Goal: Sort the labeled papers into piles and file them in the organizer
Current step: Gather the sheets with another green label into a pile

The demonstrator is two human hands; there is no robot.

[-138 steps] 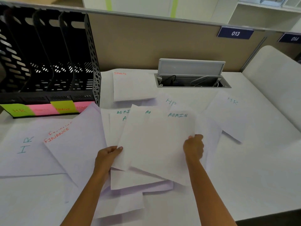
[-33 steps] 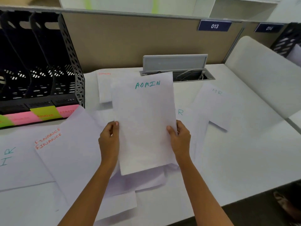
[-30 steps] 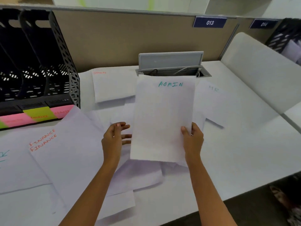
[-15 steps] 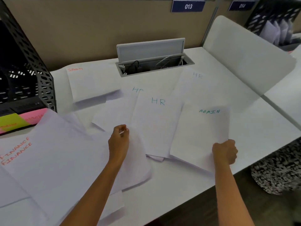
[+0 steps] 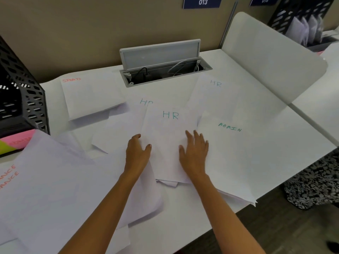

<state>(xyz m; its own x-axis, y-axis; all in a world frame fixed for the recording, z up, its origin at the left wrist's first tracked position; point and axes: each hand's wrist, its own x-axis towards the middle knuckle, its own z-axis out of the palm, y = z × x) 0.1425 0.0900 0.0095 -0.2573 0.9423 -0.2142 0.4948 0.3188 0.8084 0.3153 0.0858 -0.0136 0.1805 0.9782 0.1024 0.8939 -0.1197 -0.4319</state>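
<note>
ADMIN pile point(image 5: 238, 158) now set down, right hand point(image 5: 194, 153) flat on nearest of three HR sheets point(image 5: 168, 129), left hand point(image 5: 137, 153) grip unclear

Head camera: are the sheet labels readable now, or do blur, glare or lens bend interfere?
Head view: even light, no glare; the middle HR sheet, ADMIN sheet and SPORTS sheet read clearly; the FINANCE sheet is cropped at the left edge; the organizer tabs are soft and partly cropped; wide-angle bend curves the desk edge.

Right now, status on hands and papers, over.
Left hand at left edge of middle HR sheet, grip unclear. Right hand open, flat on its right edge. ADMIN pile beside it. Far HR sheet apart, behind.
</note>
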